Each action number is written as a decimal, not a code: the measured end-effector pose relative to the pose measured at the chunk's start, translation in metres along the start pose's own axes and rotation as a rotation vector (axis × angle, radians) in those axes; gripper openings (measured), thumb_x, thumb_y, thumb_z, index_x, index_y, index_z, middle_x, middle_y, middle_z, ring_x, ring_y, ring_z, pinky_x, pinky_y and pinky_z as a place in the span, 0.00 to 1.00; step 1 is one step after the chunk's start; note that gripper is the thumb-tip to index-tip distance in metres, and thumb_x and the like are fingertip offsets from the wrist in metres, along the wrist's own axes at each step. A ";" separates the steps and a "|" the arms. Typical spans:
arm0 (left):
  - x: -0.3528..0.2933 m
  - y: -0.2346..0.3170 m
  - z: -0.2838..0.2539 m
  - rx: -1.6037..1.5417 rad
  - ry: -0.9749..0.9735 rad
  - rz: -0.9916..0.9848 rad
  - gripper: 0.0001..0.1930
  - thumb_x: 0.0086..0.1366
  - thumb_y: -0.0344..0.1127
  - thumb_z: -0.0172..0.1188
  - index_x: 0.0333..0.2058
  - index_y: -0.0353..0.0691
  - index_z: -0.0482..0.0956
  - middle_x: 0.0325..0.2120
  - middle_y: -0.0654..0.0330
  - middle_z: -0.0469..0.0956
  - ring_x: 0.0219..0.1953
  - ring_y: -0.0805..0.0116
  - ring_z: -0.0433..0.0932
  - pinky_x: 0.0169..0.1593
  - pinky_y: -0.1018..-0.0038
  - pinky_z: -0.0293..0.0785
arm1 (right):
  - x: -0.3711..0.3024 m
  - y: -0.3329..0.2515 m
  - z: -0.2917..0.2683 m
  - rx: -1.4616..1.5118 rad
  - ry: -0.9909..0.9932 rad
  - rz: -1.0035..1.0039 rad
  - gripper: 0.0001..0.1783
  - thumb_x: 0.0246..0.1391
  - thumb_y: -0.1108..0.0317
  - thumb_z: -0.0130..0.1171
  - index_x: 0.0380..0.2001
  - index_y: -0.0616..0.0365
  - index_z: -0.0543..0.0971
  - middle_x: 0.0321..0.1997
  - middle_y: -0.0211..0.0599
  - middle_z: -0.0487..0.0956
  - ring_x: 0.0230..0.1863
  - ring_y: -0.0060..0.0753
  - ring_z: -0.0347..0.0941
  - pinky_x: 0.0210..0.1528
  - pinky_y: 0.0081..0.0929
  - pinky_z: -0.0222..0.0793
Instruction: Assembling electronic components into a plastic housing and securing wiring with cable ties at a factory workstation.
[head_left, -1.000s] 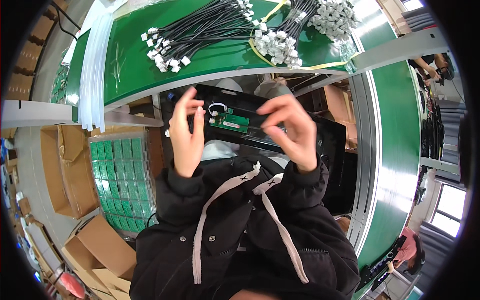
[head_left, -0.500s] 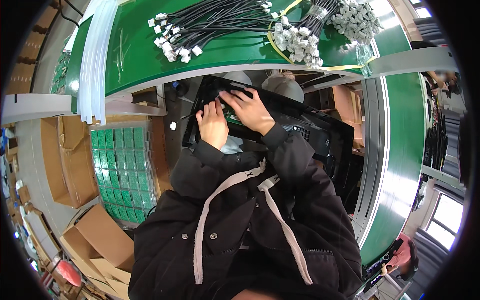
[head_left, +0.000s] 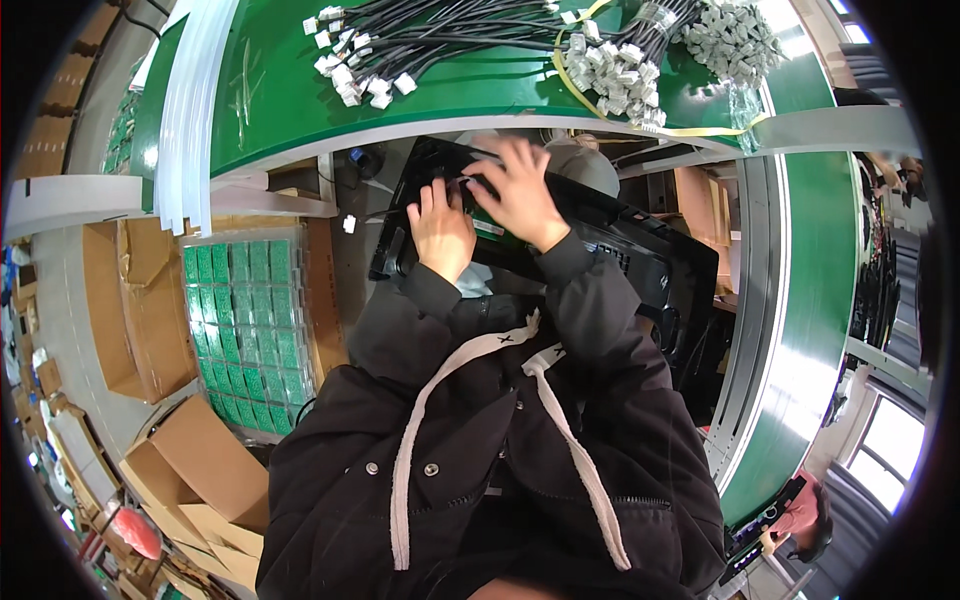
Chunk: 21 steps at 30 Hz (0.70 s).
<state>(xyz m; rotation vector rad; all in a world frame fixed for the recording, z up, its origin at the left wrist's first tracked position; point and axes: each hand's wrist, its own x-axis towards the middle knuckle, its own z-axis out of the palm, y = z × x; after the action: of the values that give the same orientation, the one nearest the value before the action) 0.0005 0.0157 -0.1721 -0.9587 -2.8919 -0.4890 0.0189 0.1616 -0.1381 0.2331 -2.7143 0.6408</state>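
Note:
A large black plastic casing point(head_left: 625, 232), like the back of a screen, lies tilted in front of me below the bench. Part of a green circuit board point(head_left: 490, 228) shows inside it, beneath my hands. My left hand point(head_left: 442, 232) rests over the casing's left part with its fingers stretched forward and slightly apart. Just right of it, my right hand point(head_left: 522, 200) hovers over the board, fingers spread and smeared by motion. Its thumb is close to the left fingertips. Whatever lies between the fingertips is too small to make out.
Bundles of black cables point(head_left: 450, 40) with white connectors lie on the green bench point(head_left: 280, 110) ahead. Clear plastic strips point(head_left: 190, 120) hang over its left edge. Left stand a tray of green boards point(head_left: 245, 330) and cardboard boxes point(head_left: 210, 465). A person point(head_left: 805, 515) is at far right.
My right hand has lifted, its fingers moving up and right and spreading. My left hand has shifted slightly right. The whole view has moved a little.

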 end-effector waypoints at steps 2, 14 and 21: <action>-0.001 -0.001 0.004 0.010 -0.003 0.016 0.23 0.50 0.35 0.57 0.46 0.31 0.72 0.43 0.55 0.67 0.47 0.59 0.64 0.45 0.62 0.59 | 0.014 -0.001 -0.011 -0.050 0.010 0.102 0.10 0.41 0.69 0.60 0.32 0.48 0.79 0.51 0.29 0.72 0.56 0.35 0.61 0.55 0.47 0.49; -0.005 -0.008 0.017 -0.039 0.016 0.052 0.22 0.49 0.33 0.56 0.44 0.29 0.72 0.43 0.54 0.69 0.47 0.60 0.66 0.50 0.62 0.57 | 0.034 0.016 0.030 -0.273 -0.328 0.044 0.02 0.39 0.67 0.62 0.22 0.45 0.80 0.46 0.22 0.73 0.56 0.30 0.62 0.59 0.54 0.43; -0.004 -0.006 0.011 -0.136 0.013 0.047 0.21 0.49 0.33 0.56 0.43 0.30 0.72 0.43 0.54 0.69 0.47 0.61 0.66 0.50 0.60 0.56 | 0.031 0.021 0.043 -0.280 -0.206 -0.005 0.02 0.37 0.68 0.60 0.19 0.46 0.80 0.40 0.24 0.74 0.51 0.32 0.65 0.59 0.47 0.47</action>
<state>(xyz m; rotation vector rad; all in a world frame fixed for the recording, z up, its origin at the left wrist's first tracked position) 0.0010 0.0126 -0.1852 -1.0341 -2.8480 -0.6933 -0.0271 0.1580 -0.1716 0.2469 -2.9567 0.2394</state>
